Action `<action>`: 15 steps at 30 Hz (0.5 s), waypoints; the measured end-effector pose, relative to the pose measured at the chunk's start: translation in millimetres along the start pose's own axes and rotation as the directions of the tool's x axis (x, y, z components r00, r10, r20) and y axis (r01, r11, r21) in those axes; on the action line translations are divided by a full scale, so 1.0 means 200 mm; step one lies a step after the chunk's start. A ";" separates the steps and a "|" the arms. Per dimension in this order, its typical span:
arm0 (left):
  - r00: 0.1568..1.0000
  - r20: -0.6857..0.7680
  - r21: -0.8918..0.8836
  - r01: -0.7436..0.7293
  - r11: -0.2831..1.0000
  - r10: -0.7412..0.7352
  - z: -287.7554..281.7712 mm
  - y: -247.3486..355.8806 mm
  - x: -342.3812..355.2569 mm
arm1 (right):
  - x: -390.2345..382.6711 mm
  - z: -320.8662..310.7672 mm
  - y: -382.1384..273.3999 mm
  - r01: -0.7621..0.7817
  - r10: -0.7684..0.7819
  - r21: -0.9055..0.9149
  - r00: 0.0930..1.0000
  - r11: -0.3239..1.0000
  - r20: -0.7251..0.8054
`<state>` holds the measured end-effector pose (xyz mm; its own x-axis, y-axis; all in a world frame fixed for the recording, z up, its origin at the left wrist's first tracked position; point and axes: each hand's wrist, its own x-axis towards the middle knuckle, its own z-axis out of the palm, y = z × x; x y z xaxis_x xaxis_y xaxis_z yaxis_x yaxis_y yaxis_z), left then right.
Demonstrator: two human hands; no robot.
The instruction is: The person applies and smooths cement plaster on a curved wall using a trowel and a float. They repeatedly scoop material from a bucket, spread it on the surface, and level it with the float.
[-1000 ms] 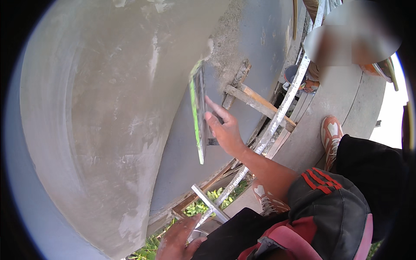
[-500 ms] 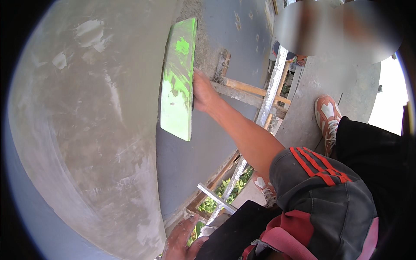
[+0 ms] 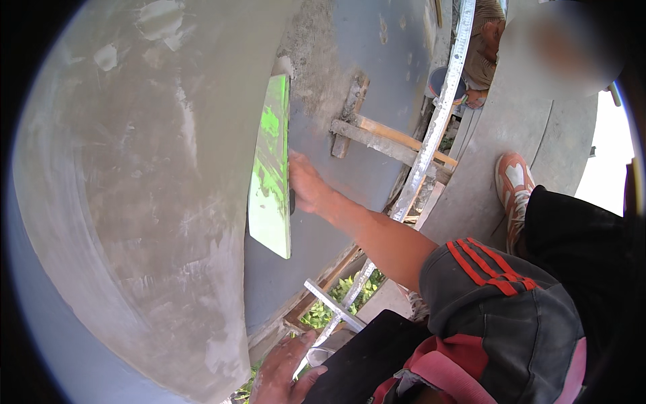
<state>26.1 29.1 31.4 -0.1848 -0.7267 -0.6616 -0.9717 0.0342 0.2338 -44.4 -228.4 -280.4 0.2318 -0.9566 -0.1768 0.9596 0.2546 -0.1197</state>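
Right hand (image 3: 307,183) is gripping the green float (image 3: 270,178) from behind, fingers mostly hidden; it's sitting just left of them. Risk: wrist rolling, edge gouging the wall (image 3: 148,202) farther left. Left hand (image 3: 277,369): thumb standing apart from fingers; can't tell if it's holding anything.

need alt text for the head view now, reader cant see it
The right hand holds a long green board smeared with grey, with a patchy grey-brown wall filling the left. The left hand is at the lower edge, near a metal bar. An orange-and-white shoe shows at right.
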 end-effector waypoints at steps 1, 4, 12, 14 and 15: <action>1.000 0.001 -0.006 -0.030 1.000 0.030 0.00 -0.02 0.01 | -0.10 -0.01 0.11 -0.058 0.058 -0.032 0.998 0.998 -0.003; 1.000 0.019 -0.020 0.012 1.000 -0.012 -0.01 -0.03 0.06 | -0.26 -0.08 0.22 -0.106 0.102 -0.110 0.994 0.988 -0.041; 0.999 -0.043 -0.014 -0.016 1.000 0.016 -0.02 -0.06 0.06 | 0.07 -0.08 -0.28 0.190 -0.190 0.011 0.981 0.982 -0.027; 0.999 -0.045 0.005 -0.013 1.000 0.014 -0.02 -0.08 0.05 | 0.10 -0.03 -0.26 0.190 -0.190 -0.009 0.982 0.982 -0.013; 0.998 -0.064 0.014 -0.017 1.000 0.018 -0.01 -0.09 0.04 | 0.10 -0.01 -0.24 0.175 -0.175 0.005 0.985 0.985 0.000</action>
<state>42.3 21.5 24.2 -0.1921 -0.7684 -0.6104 -0.9704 0.0559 0.2349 -86.2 -259.4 -279.5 0.0599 -0.9863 -0.1534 0.9861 0.0823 -0.1441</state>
